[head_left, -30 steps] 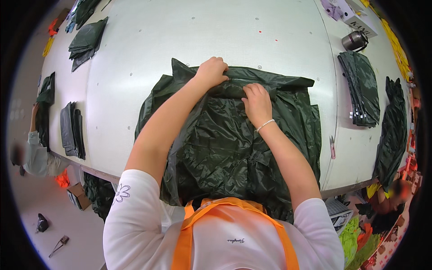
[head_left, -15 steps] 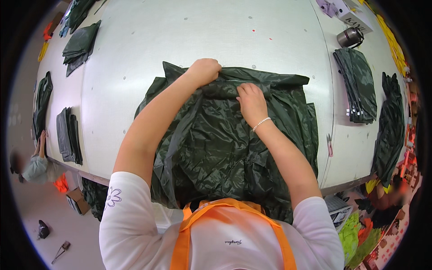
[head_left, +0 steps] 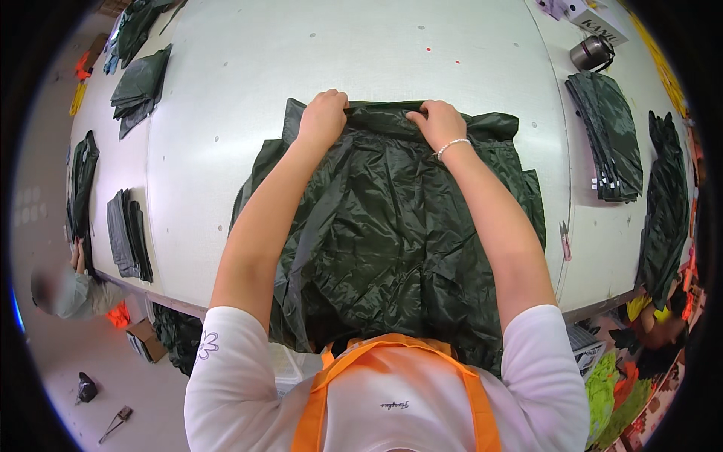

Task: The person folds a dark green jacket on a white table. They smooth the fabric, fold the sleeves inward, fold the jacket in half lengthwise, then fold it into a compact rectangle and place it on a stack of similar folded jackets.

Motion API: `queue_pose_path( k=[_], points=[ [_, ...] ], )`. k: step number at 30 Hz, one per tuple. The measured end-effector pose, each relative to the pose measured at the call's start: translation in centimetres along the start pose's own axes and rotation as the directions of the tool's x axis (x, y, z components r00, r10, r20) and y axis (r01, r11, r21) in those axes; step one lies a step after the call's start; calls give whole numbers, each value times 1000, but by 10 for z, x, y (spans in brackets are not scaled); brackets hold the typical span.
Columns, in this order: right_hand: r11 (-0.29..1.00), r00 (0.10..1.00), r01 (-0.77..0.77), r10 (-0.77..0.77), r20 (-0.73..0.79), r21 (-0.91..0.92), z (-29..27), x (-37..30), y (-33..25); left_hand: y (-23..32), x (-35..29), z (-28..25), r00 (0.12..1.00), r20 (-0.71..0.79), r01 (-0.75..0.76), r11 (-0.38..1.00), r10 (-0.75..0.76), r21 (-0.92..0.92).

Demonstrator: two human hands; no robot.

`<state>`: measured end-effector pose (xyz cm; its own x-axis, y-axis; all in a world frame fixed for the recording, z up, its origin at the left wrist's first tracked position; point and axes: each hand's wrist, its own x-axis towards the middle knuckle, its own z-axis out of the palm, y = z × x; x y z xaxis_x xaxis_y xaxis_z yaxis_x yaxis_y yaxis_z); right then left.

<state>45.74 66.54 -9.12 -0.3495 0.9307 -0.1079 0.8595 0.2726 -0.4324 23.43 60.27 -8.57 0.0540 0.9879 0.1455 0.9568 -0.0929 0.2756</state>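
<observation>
A dark green, shiny garment [head_left: 376,226], wrinkled and thin like a rain jacket, lies spread on the pale table in front of me and hangs over the near edge. Its far edge is a wide band, perhaps a collar or hem. My left hand [head_left: 324,119] grips this band left of its middle, fingers curled over the far side. To the right, my right hand [head_left: 440,124] pinches the same band between thumb and fingers; a beaded bracelet sits on that wrist. The cloth between the two hands runs fairly straight.
Small pink-handled snips [head_left: 565,241] lie right of the garment. Beyond them are a stack of folded dark green pieces [head_left: 606,139], a metal flask [head_left: 592,53] and a white box [head_left: 595,21]. More folded pieces [head_left: 129,233] lie at left. Co-workers sit at both sides.
My right hand has shifted right and farther away along the band. The left has moved slightly left, and the band is now flatter between them.
</observation>
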Motion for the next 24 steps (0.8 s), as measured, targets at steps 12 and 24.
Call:
queue_pose_path(
  k=[12,24],
  points=[
    [855,955,224,-96,281,-468,-54,-20,20,117,-16,43,991,-43,-130,944,123,-303],
    [876,893,304,-399,-208,-375,-62,-32,92,180,20,76,967,135,-205,973,218,-104]
  ],
)
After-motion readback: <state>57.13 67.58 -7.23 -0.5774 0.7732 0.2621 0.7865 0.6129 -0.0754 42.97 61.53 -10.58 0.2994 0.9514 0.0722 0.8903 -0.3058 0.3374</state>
